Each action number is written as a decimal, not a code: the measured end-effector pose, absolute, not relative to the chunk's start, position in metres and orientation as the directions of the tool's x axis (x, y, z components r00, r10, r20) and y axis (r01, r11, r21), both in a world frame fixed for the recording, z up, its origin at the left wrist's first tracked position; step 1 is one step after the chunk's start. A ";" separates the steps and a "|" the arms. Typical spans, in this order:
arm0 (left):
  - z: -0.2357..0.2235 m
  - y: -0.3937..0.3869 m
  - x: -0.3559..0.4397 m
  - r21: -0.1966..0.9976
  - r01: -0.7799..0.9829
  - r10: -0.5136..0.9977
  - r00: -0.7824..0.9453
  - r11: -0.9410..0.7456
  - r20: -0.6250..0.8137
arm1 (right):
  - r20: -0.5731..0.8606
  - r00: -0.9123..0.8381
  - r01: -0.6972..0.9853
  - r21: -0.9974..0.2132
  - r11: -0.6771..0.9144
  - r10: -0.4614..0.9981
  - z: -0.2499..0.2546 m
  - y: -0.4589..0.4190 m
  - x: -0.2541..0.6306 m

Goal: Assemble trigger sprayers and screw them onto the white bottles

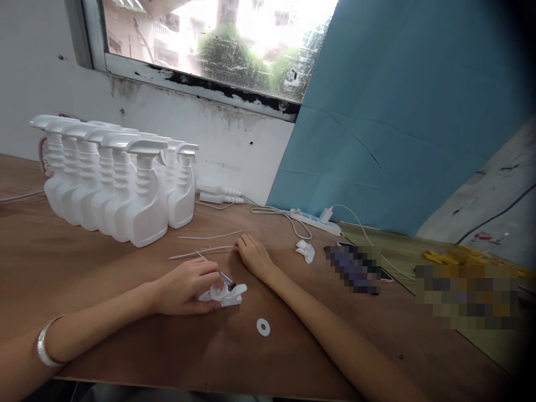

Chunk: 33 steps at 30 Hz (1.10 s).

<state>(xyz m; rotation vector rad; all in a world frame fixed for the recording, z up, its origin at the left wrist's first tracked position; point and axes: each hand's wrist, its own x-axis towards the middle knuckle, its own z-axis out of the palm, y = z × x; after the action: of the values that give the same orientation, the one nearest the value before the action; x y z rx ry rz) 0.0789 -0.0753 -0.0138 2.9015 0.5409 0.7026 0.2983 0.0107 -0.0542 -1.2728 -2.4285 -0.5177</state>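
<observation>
My left hand (pixel 192 286) is closed around a white spray trigger head (pixel 231 297) lying low over the table. A slim rod with a dark end (pixel 228 281) runs past its fingers above the trigger head; its kind is unclear. My right hand (pixel 254 257) rests farther forward, fingers closed at the right end of a thin plastic tube (pixel 201 252). Just beyond that, a second thin tube (pixel 209 237) lies on the table. A flat white ring washer (pixel 263 327) lies nearer me, to the right of the trigger head.
White spray bottles (pixel 144 206) stand in rows at the back left. White plugs (pixel 220 194), a power strip (pixel 316 220) and cables lie along the wall. To the right are a crumpled white piece (pixel 305 251) and a blurred phone-like object (pixel 354 268).
</observation>
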 end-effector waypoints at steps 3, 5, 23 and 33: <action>-0.015 -0.076 0.078 0.194 0.318 0.370 0.843 -0.928 0.389 | 0.509 -0.485 0.853 0.097 0.512 0.711 -0.057 0.010 0.300; -0.015 -0.076 0.078 0.198 0.338 0.390 0.833 -0.920 0.392 | 0.536 -0.453 0.862 0.059 0.503 0.713 -0.058 0.009 0.301; -0.014 -0.075 0.079 0.224 0.334 0.398 0.828 -0.916 0.395 | 0.416 -0.598 0.696 -0.155 0.701 0.685 -0.047 -0.001 0.302; -0.015 -0.075 0.078 0.192 0.345 0.394 0.823 -0.919 0.409 | 0.419 -0.487 0.821 -0.082 0.566 0.766 -0.046 -0.005 0.298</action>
<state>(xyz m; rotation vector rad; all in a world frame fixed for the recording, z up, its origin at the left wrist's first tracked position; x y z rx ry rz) 0.0780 -0.0750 -0.0147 2.8937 0.5888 0.6859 0.2977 -0.0051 -0.0461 -1.2837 -2.3915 -0.1798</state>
